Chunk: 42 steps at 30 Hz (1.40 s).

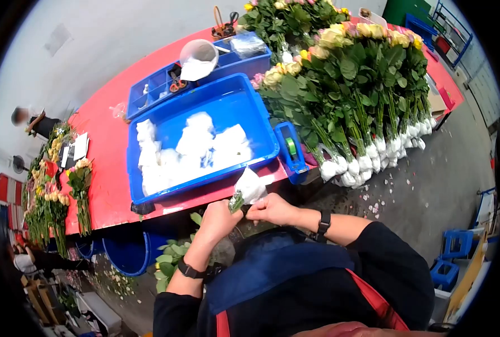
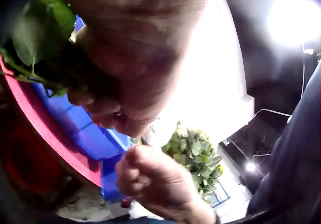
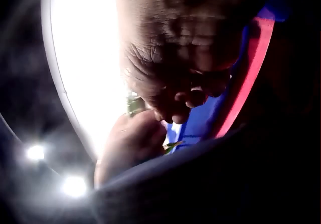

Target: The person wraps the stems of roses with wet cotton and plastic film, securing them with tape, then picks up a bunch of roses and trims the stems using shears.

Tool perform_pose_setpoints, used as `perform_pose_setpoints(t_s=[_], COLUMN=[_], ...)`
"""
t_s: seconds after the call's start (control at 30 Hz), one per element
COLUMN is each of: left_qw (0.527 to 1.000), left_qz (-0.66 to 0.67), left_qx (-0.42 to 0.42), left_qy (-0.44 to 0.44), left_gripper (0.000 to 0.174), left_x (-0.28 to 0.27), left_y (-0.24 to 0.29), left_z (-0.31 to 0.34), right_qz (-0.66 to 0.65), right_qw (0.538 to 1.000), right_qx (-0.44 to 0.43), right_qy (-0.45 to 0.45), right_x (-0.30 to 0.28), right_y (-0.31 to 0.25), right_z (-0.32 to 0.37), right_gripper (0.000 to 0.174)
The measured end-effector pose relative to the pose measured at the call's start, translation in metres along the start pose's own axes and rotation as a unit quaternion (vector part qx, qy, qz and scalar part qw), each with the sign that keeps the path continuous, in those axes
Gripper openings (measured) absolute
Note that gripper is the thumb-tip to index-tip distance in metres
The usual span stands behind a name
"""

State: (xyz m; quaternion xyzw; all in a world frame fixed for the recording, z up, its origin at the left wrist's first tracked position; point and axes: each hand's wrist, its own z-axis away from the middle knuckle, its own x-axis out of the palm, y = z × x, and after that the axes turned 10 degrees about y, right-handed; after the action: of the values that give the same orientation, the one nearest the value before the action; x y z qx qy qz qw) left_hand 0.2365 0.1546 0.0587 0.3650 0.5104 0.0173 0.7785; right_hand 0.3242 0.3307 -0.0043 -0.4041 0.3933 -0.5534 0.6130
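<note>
Left grip (image 1: 218,219) curls round leafy stems (image 1: 236,202), their white wrap (image 1: 251,185) just in front of the blue tray (image 1: 227,101); whether the right grip (image 1: 273,209) pinches anything cannot be told. Slack holding could let the wrap slip off.

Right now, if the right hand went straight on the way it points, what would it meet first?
The right hand would likely meet the left hand first, close ahead; how their depths line up is unclear in the head view.
</note>
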Motion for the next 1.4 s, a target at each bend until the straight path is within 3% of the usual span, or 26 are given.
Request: perform_pose_setpoints(t_s=[0.07, 0.17, 0.27, 0.3, 0.33, 0.4, 0.43, 0.47, 0.57, 0.7, 0.77, 0.83, 0.87, 0.9, 0.93, 1.0, 1.07, 1.13, 1.17, 1.2, 1.27, 1.3, 1.4], left_qw=[0.987, 0.958, 0.946, 0.951, 0.941, 0.928, 0.918, 0.9, 0.824, 0.694, 0.669, 0.654, 0.609, 0.6, 0.633, 0.695, 0.767, 0.826, 0.849, 0.883, 0.924, 0.94, 0.968], left_qz=[-0.137, -0.217, -0.249, -0.27, -0.311, -0.307, -0.311, -0.333, -0.417, -0.518, -0.542, -0.549, -0.512, -0.452, -0.373, -0.319, -0.284, -0.262, -0.257, -0.232, -0.207, -0.191, -0.172], left_qx=[0.046, 0.128, 0.165, 0.136, 0.131, 0.207, 0.236, 0.259, 0.321, 0.395, 0.443, 0.512, 0.6, 0.644, 0.651, 0.622, 0.554, 0.479, 0.441, 0.388, 0.3, 0.258, 0.15], left_qy=[0.072, 0.139, 0.123, 0.062, 0.019, -0.043, -0.075, -0.108, -0.209, -0.306, -0.25, -0.098, -0.085, 0.145, 0.192, 0.17, 0.155, 0.144, 0.14, 0.126, 0.114, 0.115, 0.109], left_gripper=[0.03, 0.037, 0.044, 0.04, 0.048, 0.052, 0.051, 0.049, 0.045, 0.04, 0.037, 0.029, 0.033, 0.038, 0.04, 0.037, 0.038, 0.041, 0.044, 0.048, 0.053, 0.054, 0.054], left_x=[0.005, -0.009, -0.032, -0.036, -0.048, -0.051, -0.051, -0.051, -0.052, -0.058, -0.076, -0.112, -0.13, -0.137, -0.147, -0.168, -0.173, -0.173, -0.17, -0.169, -0.162, -0.157, -0.144], left_y=[-0.012, -0.03, -0.049, -0.052, -0.045, -0.062, -0.067, -0.07, -0.069, -0.05, -0.03, -0.005, -0.001, -0.004, 0.002, 0.002, -0.015, -0.042, -0.059, -0.071, -0.101, -0.115, -0.148], left_z=[0.003, -0.002, -0.008, -0.011, -0.009, -0.018, -0.022, -0.026, -0.046, -0.092, -0.11, -0.113, -0.128, -0.136, -0.143, -0.154, -0.168, -0.179, -0.182, -0.182, -0.179, -0.175, -0.156], right_qz=[-0.091, -0.224, -0.105, 0.026, 0.144, 0.23, 0.295, 0.316, 0.27, 0.223, 0.177, 0.143, 0.143, 0.132, 0.12, 0.188, 0.283, 0.377, 0.393, 0.409, 0.446, 0.429, 0.469], right_qw=[0.995, 0.972, 0.988, 0.966, 0.938, 0.925, 0.871, 0.859, 0.915, 0.934, 0.939, 0.932, 0.917, 0.912, 0.905, 0.841, 0.802, 0.715, 0.7, 0.683, 0.656, 0.629, 0.602], right_qx=[0.02, 0.064, -0.109, -0.232, -0.277, -0.282, -0.38, -0.392, -0.297, -0.237, -0.219, -0.226, -0.241, -0.225, -0.21, -0.272, -0.198, -0.189, -0.15, -0.111, -0.038, -0.036, -0.028], right_qy=[0.02, 0.024, 0.037, 0.114, 0.15, 0.112, 0.104, 0.094, 0.03, 0.146, 0.196, 0.245, 0.285, 0.317, 0.35, 0.428, 0.487, 0.558, 0.577, 0.595, 0.607, 0.647, 0.646], right_x=[0.019, 0.037, 0.045, 0.047, 0.046, 0.056, 0.064, 0.075, 0.092, 0.076, 0.054, 0.02, -0.004, -0.029, -0.057, -0.129, -0.213, -0.284, -0.34, -0.386, -0.422, -0.448, -0.498], right_y=[-0.02, -0.054, -0.095, -0.1, -0.112, -0.141, -0.149, -0.16, -0.197, -0.215, -0.232, -0.252, -0.26, -0.274, -0.29, -0.318, -0.346, -0.365, -0.367, -0.363, -0.358, -0.34, -0.288], right_z=[-0.004, -0.011, -0.013, -0.025, -0.036, -0.065, -0.083, -0.098, -0.126, -0.143, -0.147, -0.158, -0.166, -0.17, -0.173, -0.192, -0.212, -0.231, -0.249, -0.263, -0.272, -0.286, -0.313], right_gripper=[0.019, 0.025, 0.028, 0.027, 0.029, 0.033, 0.041, 0.054, 0.072, 0.049, 0.044, 0.041, 0.04, 0.037, 0.034, 0.032, 0.035, 0.044, 0.052, 0.061, 0.061, 0.06, 0.053])
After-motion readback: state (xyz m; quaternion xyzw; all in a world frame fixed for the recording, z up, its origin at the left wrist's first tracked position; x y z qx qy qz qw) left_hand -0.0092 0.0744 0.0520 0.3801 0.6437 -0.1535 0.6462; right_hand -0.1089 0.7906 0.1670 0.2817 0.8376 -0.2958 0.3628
